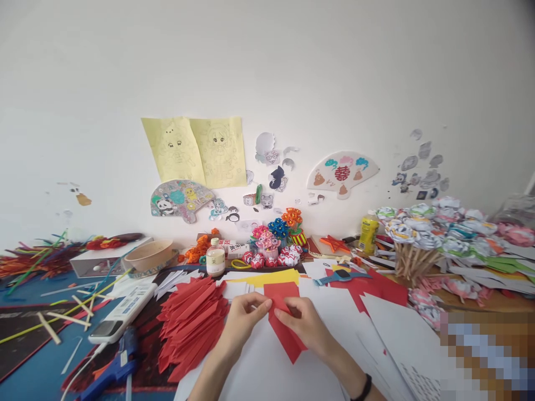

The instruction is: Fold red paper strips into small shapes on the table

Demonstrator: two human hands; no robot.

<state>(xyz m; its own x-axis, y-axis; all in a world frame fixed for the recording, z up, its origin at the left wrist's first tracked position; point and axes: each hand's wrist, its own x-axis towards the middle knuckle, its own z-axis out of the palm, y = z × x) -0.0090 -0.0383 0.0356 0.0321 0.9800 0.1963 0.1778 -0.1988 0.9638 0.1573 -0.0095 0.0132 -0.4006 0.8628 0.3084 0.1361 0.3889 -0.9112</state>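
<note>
Both hands are low and centre over the table, working one strip of red paper. The left hand has its fingers pinched together on the strip's upper left edge, and the right hand has its fingers clamped on the fold just beside it, the two sets of fingertips almost touching. The strip lies on white sheets, its lower point sticking out past the right hand. Judging from how it sits, the strip is creased at the top but not folded all the way down. Just left of the hands sits a pile of folded red strips, a good heap, so a fair share looks finished. Beyond the hands lie flat red paper and a yellow sheet, seemingly unused. A blue glue gun lies at the near left, untouched.
</note>
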